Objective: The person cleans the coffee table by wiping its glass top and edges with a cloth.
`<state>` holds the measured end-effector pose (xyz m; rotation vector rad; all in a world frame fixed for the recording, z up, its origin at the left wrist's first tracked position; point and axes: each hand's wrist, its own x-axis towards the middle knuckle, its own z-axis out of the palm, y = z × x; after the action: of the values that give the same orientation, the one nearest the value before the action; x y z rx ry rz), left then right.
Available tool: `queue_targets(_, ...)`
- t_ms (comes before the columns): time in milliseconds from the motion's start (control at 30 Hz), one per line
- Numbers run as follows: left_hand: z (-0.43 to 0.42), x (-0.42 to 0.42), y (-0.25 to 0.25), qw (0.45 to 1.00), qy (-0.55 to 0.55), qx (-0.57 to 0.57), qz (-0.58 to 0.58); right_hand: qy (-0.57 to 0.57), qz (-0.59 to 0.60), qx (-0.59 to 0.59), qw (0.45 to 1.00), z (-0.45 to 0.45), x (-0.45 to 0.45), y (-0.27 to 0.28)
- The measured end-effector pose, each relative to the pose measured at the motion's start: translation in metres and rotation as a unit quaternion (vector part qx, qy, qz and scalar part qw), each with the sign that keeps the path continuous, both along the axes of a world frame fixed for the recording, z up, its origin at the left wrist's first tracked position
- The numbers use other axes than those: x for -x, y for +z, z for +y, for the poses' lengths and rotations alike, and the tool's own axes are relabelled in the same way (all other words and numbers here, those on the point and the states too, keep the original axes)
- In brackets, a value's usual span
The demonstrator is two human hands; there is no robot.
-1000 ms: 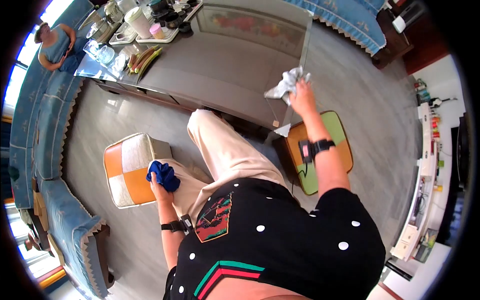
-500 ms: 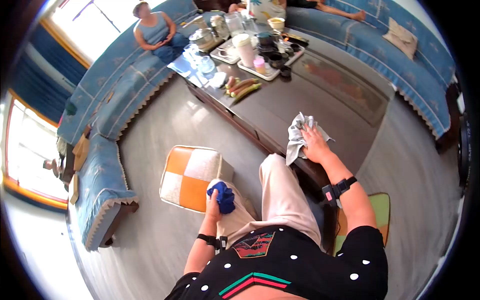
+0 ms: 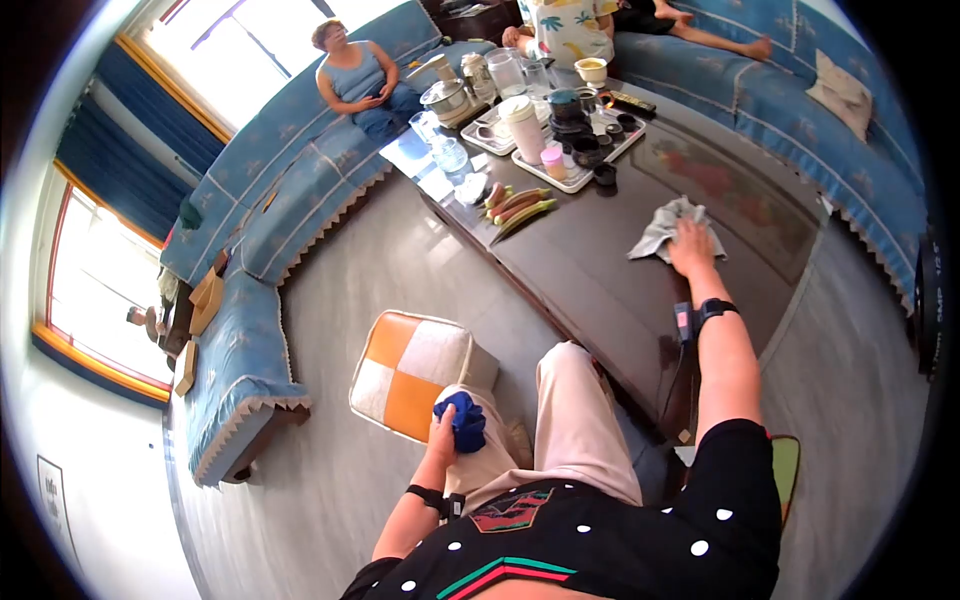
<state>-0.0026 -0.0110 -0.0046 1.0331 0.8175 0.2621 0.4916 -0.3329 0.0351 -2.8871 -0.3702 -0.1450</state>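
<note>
Big picture first: the blue sofa (image 3: 325, 185) wraps around the far and left sides of the room, and in front of it runs the dark, glossy desk (image 3: 590, 260). Just off its near side sits the orange-and-white stool (image 3: 410, 370), beside the person's left leg. At the desk's far end, two trays (image 3: 570, 186) (image 3: 490, 146) carry cups and jars, a tall white container (image 3: 522, 130) among them. And here's the grey cloth (image 3: 668, 228), crumpled on the bare stretch nearer the right end, the right hand (image 3: 692, 246) reaching out and lying over it; how tightly that grip closes, I can't tell. Long green and reddish vegetables (image 3: 520, 208) lie bunched near the trays. Down at the left knee, the blue cloth (image 3: 462, 422) is balled up, the left hand (image 3: 442, 436) closed around it in a firm-looking grip.
</note>
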Motion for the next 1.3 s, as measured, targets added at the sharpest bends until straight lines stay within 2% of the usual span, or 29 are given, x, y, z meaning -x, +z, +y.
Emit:
queue_targets(100, 0.001, 0.000, -0.002, 0.999, 0.001, 0.021, -0.024, -0.091, -0.013, 0.008, 0.996, -0.067, -0.007, -0.001)
queue_targets(133, 0.002, -0.001, -0.003, 0.999, -0.004, 0.025, -0.033, -0.127, 0.043, 0.024, 0.991, -0.089, -0.007, 0.002)
queue_targets(267, 0.003, -0.003, -0.002, 0.998, -0.025, 0.034, -0.037, -0.195, -0.011, 0.021, 0.980, -0.169, 0.027, -0.007)
queue_targets(467, 0.009, -0.002, -0.005, 0.997, -0.053, 0.047, -0.037, -0.172, -0.044, -0.008, 0.984, -0.218, 0.114, -0.034)
queue_targets(533, 0.012, 0.000, -0.011, 0.996, -0.059, 0.054, -0.038, -0.152, -0.037, -0.006, 0.988, -0.209, 0.153, -0.037)
queue_targets(600, 0.017, 0.004, -0.021, 0.998, -0.040, 0.044, -0.036, -0.133, 0.012, -0.012, 0.991, -0.182, 0.199, -0.014)
queue_targets(667, 0.022, 0.007, -0.028, 0.998, -0.039, 0.046, -0.012, -0.083, 0.041, 0.051, 0.994, -0.151, 0.235, 0.006)
queue_targets(767, 0.029, 0.012, -0.033, 0.994, -0.034, 0.082, -0.057, 0.035, 0.102, 0.083, 0.991, -0.103, 0.274, 0.035)
queue_targets(867, 0.029, 0.013, -0.031, 0.994, -0.037, 0.087, -0.062, 0.175, 0.148, 0.103, 0.968, -0.072, 0.278, 0.031)
queue_targets(1000, 0.023, 0.012, -0.025, 0.996, -0.029, 0.063, -0.060, 0.282, 0.204, 0.083, 0.934, -0.034, 0.239, 0.030)
queue_targets(1133, 0.022, 0.012, -0.020, 0.996, -0.027, 0.073, -0.044, 0.308, 0.184, 0.098, 0.928, 0.010, 0.188, 0.042)
queue_targets(1200, 0.024, 0.011, -0.026, 0.996, -0.027, 0.073, -0.035, 0.257, 0.149, 0.099, 0.950, 0.033, 0.150, 0.024)
queue_targets(1300, 0.024, 0.011, -0.022, 0.997, -0.037, 0.064, -0.032, 0.174, 0.159, 0.074, 0.969, 0.057, 0.110, 0.023)
